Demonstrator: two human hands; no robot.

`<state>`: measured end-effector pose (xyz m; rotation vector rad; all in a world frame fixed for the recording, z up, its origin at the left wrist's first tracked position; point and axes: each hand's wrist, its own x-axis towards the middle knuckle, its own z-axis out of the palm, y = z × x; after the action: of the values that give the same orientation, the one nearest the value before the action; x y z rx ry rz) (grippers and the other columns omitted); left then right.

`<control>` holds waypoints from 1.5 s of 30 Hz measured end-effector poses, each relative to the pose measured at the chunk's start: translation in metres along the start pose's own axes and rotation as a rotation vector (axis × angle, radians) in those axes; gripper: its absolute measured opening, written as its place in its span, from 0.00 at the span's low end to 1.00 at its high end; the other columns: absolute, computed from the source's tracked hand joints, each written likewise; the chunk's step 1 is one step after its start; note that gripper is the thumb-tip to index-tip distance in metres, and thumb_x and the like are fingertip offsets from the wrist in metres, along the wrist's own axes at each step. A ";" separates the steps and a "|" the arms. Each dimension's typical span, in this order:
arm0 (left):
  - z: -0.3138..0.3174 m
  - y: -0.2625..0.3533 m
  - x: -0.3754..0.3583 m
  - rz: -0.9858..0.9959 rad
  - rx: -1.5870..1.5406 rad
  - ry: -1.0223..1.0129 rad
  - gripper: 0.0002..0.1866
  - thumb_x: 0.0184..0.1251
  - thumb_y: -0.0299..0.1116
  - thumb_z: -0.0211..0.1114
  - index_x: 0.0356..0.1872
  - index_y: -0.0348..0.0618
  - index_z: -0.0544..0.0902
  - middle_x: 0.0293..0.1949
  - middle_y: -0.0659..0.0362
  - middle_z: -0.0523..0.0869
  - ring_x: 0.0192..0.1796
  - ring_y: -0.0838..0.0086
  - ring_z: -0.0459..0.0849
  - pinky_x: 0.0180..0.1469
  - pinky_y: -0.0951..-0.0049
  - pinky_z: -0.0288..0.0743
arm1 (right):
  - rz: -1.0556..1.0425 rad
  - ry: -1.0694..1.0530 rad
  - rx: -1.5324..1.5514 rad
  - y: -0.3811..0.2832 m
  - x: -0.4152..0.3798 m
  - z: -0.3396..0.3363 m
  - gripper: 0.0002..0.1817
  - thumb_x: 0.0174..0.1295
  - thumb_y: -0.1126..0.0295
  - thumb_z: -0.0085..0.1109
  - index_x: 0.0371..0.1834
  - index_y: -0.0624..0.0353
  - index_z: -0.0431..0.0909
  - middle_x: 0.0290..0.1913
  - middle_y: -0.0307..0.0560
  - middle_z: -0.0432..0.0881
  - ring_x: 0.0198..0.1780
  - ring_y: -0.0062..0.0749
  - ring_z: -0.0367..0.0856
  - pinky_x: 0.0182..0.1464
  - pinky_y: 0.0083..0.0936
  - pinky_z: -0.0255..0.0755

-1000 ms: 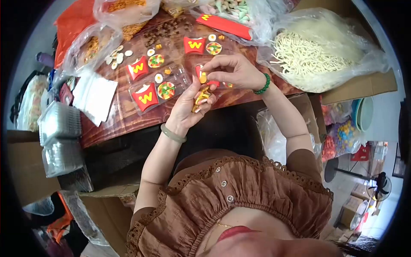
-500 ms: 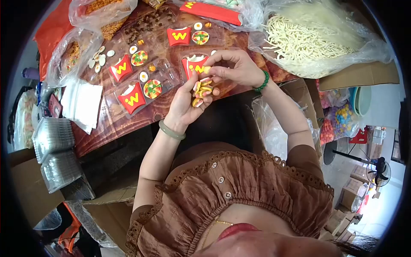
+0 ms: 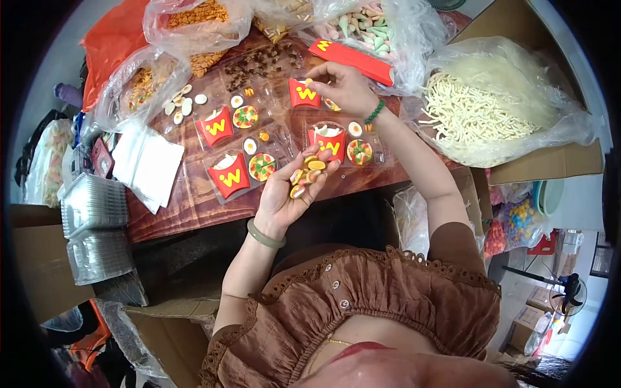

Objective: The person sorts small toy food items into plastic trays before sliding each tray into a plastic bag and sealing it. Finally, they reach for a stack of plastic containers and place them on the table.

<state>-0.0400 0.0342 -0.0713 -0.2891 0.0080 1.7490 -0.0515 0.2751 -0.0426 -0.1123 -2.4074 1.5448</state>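
Note:
My left hand (image 3: 289, 194) is palm up and cupped around several small yellow toy food pieces (image 3: 315, 165), some with pink and white sides. Farther up the table, my right hand (image 3: 346, 90) pinches a small yellow piece (image 3: 309, 82) at the top of a red miniature fries box (image 3: 305, 97) marked with a yellow W. That hand partly covers a round toy pizza (image 3: 331, 105) there. Just beyond my left hand, another red fries box (image 3: 328, 143) lies in a clear plastic tray, with a toy fried egg (image 3: 355, 129) and a toy pizza (image 3: 359, 152) beside it.
More filled trays, one with a red box (image 3: 228, 174), lie to the left. A bag of cream-coloured sticks (image 3: 479, 110) sits at the right. Clear plastic containers (image 3: 97, 207) are stacked left, near white sheets (image 3: 149, 165). Bags of toy pieces (image 3: 369, 29) line the back.
My right hand has moved away from my left, up to the farther fries box, with a yellow piece in its fingertips. My left hand has lowered slightly and its fingers have opened wider. The view has shifted.

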 end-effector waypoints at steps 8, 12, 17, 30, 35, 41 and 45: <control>0.009 0.022 -0.021 0.146 0.094 0.018 0.22 0.75 0.37 0.49 0.64 0.37 0.63 0.62 0.46 0.71 0.62 0.51 0.74 0.53 0.65 0.82 | -0.030 0.104 -0.110 0.038 0.094 0.039 0.14 0.60 0.66 0.64 0.44 0.63 0.80 0.40 0.40 0.84 0.38 0.18 0.80 0.40 0.20 0.76; -0.006 0.032 -0.022 0.127 -0.021 -0.039 0.22 0.75 0.39 0.50 0.63 0.38 0.65 0.59 0.47 0.73 0.55 0.57 0.79 0.47 0.70 0.84 | -0.112 0.117 -0.093 0.033 0.093 0.041 0.10 0.62 0.70 0.61 0.43 0.63 0.80 0.43 0.40 0.82 0.41 0.18 0.79 0.44 0.20 0.76; 0.001 0.030 -0.019 0.098 0.035 0.050 0.20 0.74 0.38 0.51 0.61 0.40 0.67 0.53 0.51 0.77 0.47 0.62 0.82 0.37 0.77 0.83 | -0.752 0.344 -0.194 -0.036 0.104 0.051 0.08 0.57 0.76 0.63 0.40 0.61 0.80 0.43 0.45 0.80 0.44 0.29 0.80 0.46 0.21 0.75; 0.021 0.047 -0.017 0.267 0.197 -0.040 0.22 0.77 0.38 0.43 0.65 0.35 0.63 0.64 0.45 0.69 0.65 0.52 0.70 0.63 0.61 0.74 | -0.261 -0.719 -0.156 -0.071 0.079 0.048 0.11 0.62 0.66 0.62 0.43 0.60 0.84 0.39 0.40 0.85 0.40 0.19 0.81 0.43 0.20 0.74; 0.016 0.029 -0.005 0.239 0.346 0.064 0.20 0.76 0.36 0.49 0.60 0.33 0.67 0.57 0.47 0.75 0.60 0.54 0.76 0.60 0.64 0.77 | -0.128 -0.696 -0.094 -0.062 0.001 0.026 0.12 0.61 0.66 0.63 0.42 0.62 0.82 0.35 0.41 0.83 0.38 0.23 0.81 0.42 0.22 0.74; -0.003 -0.016 0.009 0.074 0.364 0.141 0.17 0.74 0.35 0.52 0.56 0.33 0.71 0.53 0.49 0.78 0.57 0.56 0.79 0.56 0.70 0.78 | 0.014 -0.699 -0.125 -0.049 -0.057 0.000 0.10 0.56 0.70 0.65 0.36 0.64 0.79 0.33 0.41 0.82 0.33 0.21 0.78 0.34 0.20 0.73; -0.013 -0.038 0.019 -0.028 0.442 0.085 0.17 0.72 0.33 0.54 0.56 0.33 0.73 0.50 0.52 0.81 0.53 0.63 0.82 0.52 0.75 0.78 | 0.401 -0.636 0.330 -0.036 -0.102 -0.020 0.10 0.58 0.75 0.64 0.41 0.66 0.78 0.36 0.42 0.82 0.36 0.18 0.80 0.40 0.18 0.76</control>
<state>-0.0038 0.0583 -0.0816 -0.0378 0.4439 1.6557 0.0545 0.2551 -0.0217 -0.0376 -2.6388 2.4509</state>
